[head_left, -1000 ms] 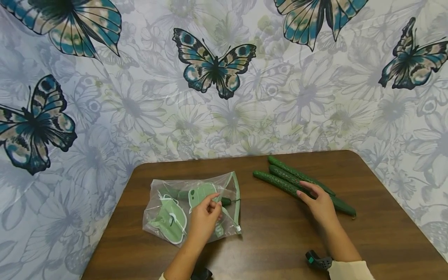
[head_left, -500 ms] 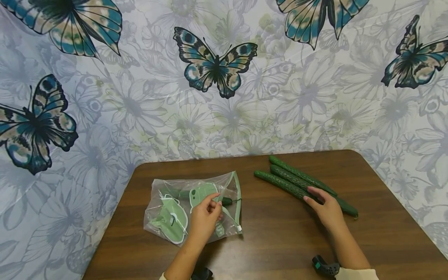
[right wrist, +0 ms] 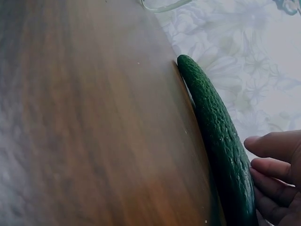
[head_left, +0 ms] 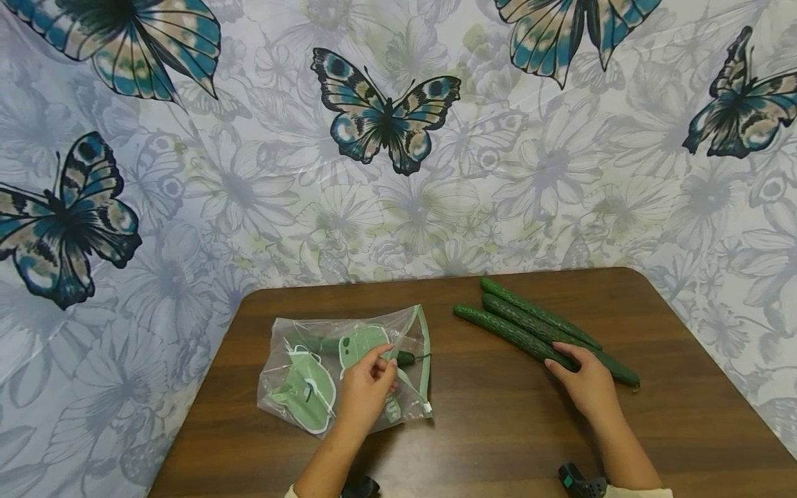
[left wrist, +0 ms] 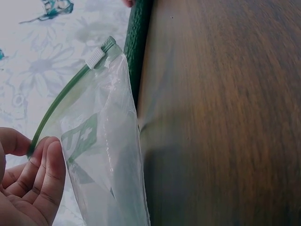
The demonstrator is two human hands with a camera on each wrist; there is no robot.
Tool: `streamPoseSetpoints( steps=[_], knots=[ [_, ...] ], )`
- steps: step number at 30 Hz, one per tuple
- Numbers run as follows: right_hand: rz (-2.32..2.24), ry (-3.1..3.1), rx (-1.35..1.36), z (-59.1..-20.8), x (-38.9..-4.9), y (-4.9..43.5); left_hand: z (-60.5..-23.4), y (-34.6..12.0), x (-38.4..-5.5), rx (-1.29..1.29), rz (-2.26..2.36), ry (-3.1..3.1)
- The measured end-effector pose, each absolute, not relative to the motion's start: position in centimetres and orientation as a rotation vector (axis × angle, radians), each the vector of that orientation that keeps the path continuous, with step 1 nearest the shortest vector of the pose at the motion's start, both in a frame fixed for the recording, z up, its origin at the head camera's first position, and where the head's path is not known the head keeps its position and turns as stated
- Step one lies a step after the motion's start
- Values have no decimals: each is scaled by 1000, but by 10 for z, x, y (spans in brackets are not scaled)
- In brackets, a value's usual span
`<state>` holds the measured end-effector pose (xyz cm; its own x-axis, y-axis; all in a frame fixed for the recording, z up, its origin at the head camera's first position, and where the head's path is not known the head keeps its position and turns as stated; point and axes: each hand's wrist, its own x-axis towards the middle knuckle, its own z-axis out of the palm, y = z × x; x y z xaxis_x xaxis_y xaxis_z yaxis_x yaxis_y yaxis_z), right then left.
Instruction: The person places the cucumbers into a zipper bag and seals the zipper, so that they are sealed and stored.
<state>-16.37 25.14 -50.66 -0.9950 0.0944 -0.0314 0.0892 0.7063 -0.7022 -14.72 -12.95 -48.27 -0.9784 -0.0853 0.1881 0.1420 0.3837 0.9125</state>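
Cucumbers (head_left: 529, 323) on table (head_left: 486, 436) | right grip (head_left: 585, 384) relaxed, touching nearest | left grip (head_left: 366, 386) pinching zip bag (head_left: 425, 379) (another cucumber (head_left: 406, 358) inside), partly hiding it

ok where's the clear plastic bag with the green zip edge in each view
Head: clear green-edged plastic bag, left of centre.
Left wrist: bag left of centre, running to the bottom edge.
Right wrist: probably just its curved rim, at the top.
Shared landmark: brown wooden table.
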Motion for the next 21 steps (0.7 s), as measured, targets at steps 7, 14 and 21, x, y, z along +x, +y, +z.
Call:
streamPoseSetpoints(
  steps=[7,14,21],
  knots=[
    [1170,-2876,-160,-509,-163,254,-485,-129,-148,-69,-1640,-2426],
    [1177,-2853,-186,-512,-162,254,-485,-128,-148,-68,-1648,-2440],
    [1170,-2972,-226,-519,-161,257,-486,-127,-147,-70,-1662,-2430]
  ],
)
